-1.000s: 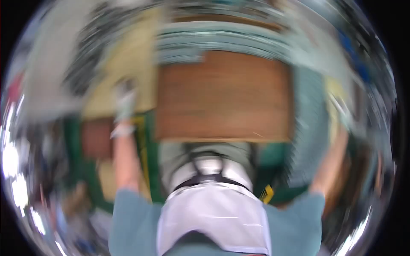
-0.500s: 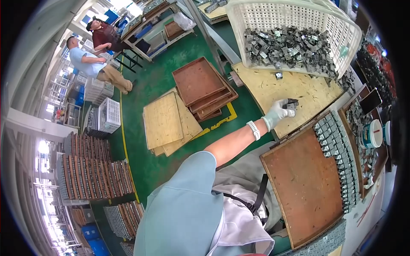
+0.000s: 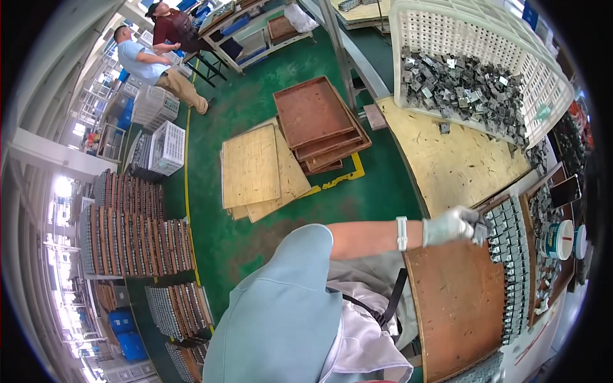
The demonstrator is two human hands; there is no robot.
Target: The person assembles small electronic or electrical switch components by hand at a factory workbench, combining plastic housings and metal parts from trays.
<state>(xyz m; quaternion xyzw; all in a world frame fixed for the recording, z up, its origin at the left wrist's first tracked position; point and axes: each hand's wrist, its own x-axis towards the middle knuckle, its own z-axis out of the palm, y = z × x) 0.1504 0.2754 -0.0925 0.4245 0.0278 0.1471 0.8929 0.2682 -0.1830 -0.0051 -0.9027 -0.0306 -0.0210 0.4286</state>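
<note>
My left hand (image 3: 453, 226), in a white glove, reaches right over the far right corner of a brown wooden tray (image 3: 456, 300). Its fingers are closed on a small grey metal part (image 3: 480, 233), partly covered by the fingertips. Close by, rows of similar metal parts (image 3: 511, 255) stand along the tray's right side. Beyond the hand lies a yellowish wooden board (image 3: 456, 166), with one loose metal part (image 3: 444, 128) on it. My right hand does not show.
A white perforated crate (image 3: 485, 38), tipped on its side, holds a heap of metal parts at the far right. White tubs (image 3: 559, 239) stand right of the rows. Stacked brown trays (image 3: 313, 115) and boards (image 3: 252, 166) lie on the green floor. Two people (image 3: 143, 60) are at the far left.
My left hand has moved from above the wooden board toward me and right, to the tray's corner beside the rows, carrying the metal part. The whole view has shifted slightly.
</note>
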